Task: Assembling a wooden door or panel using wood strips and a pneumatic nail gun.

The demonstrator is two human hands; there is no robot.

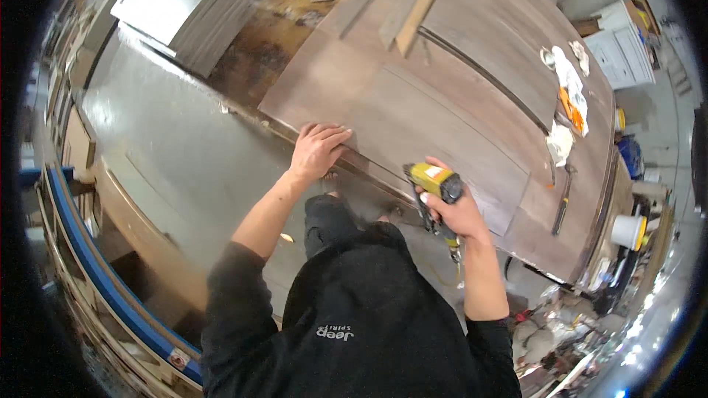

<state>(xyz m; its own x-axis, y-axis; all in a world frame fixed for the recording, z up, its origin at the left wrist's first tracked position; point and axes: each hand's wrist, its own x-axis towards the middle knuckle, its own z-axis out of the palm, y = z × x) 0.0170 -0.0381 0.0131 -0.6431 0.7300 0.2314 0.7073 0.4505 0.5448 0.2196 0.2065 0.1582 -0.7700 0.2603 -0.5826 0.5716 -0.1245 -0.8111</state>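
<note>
My left hand (319, 150) rests on the near edge of a flat grey-brown panel (428, 114), its fingers laid along the top and pointing right. Its thumb is partly hidden. My right hand (459, 210) is closed round the grip of a yellow-green and black air nail gun (436, 180). The nail gun hovers by the panel's near edge, its nose toward the left. A hose fitting (453, 250) hangs below the grip. The panel lies on a larger brown sheet (310, 81) that covers the worktable.
Wooden strips (417, 7) and a long dark slat (487, 74) lie farther back. A hammer (564, 203) and white cloths (568, 81) sit at the right. Stacked boards (214, 22) stand at the far left. A white bucket (628, 232) and scattered debris (549, 332) are beyond the right side.
</note>
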